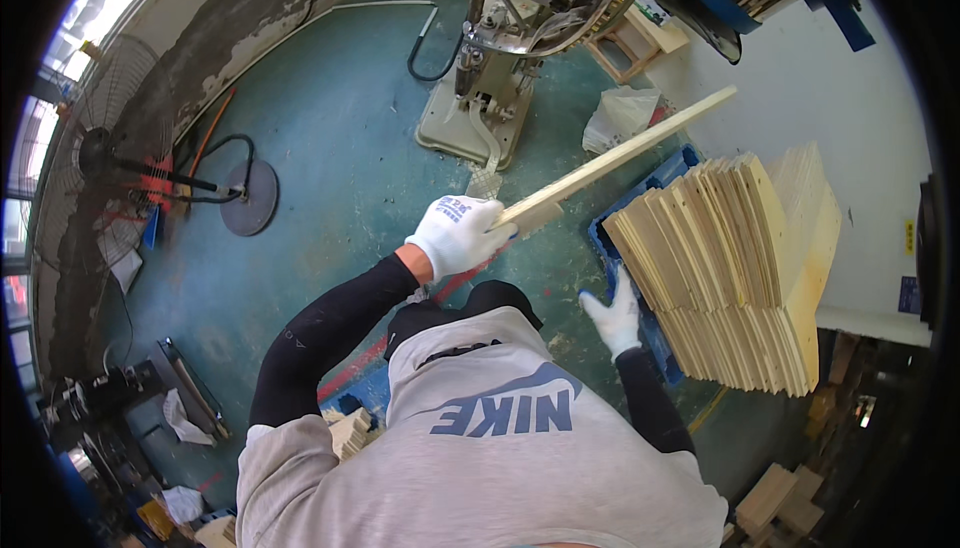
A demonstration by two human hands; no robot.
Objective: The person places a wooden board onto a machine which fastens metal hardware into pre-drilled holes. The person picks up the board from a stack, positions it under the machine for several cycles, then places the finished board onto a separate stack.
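My left hand (458,235), in a white glove, is closed around one end of a pale wooden board (625,156), seen nearly edge-on. The board slants up to the right, over the floor and toward the wall. My right hand (614,314), also gloved in white, has its thumb spread away from its fingers and holds nothing. It is beside a tall stack of wooden boards (705,248), at the edge of a blue pallet (600,233). Whether its fingertips touch the stack I cannot tell.
A riveting-like machine with a foot pedal (485,184) stands ahead on a pale base (430,128). A white bag (622,118) and a wooden stool (622,48) are near the wall. At left stands a fan with a round base (249,198). Wood blocks (780,498) lie at lower right.
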